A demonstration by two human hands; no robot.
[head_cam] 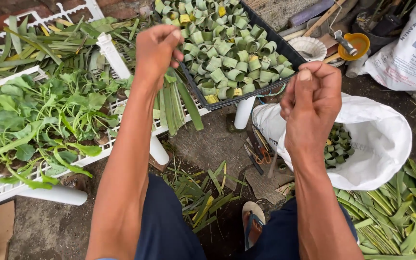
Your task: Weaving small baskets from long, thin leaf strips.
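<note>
Left hand [156,50] pinched shut on green leaf strips [175,103], right hand [312,103] fisted, contents unclear, black tray [285,48] of leaf rings between.

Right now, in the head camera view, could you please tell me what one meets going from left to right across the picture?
Leafy greens on the white rack → left hand → black tray of rolled leaf rings → right hand → white sack → printed sack at the far right.
</note>
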